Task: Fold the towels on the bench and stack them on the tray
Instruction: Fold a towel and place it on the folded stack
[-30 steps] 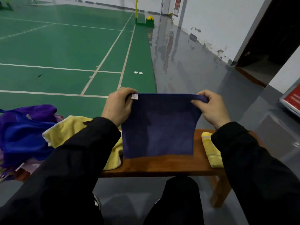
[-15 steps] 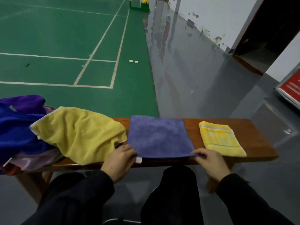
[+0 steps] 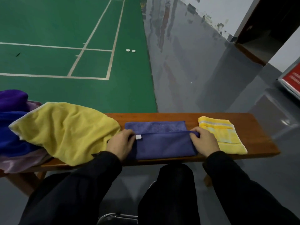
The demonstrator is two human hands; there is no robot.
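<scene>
Nearest: black sleeves and knees of a seated person. Next, the wooden bench [image 3: 253,127], smooth and reddish. On it the blue towel [image 3: 162,145], soft nap, now rectangular; half a second ago it lay flat and single, and its near edge has since been carried halfway over the far part, so a fold is under way. The left hand [image 3: 121,143] pinches the folded edge's left corner by the white tag [image 3: 138,137]; the right hand [image 3: 203,142] pinches its right corner. Right: a folded yellow towel [image 3: 227,137], striped. Left: a crumpled yellow towel [image 3: 65,132] over purple cloths [image 3: 13,99]. Beyond: green court floor [image 3: 65,30]. No tray in view.
</scene>
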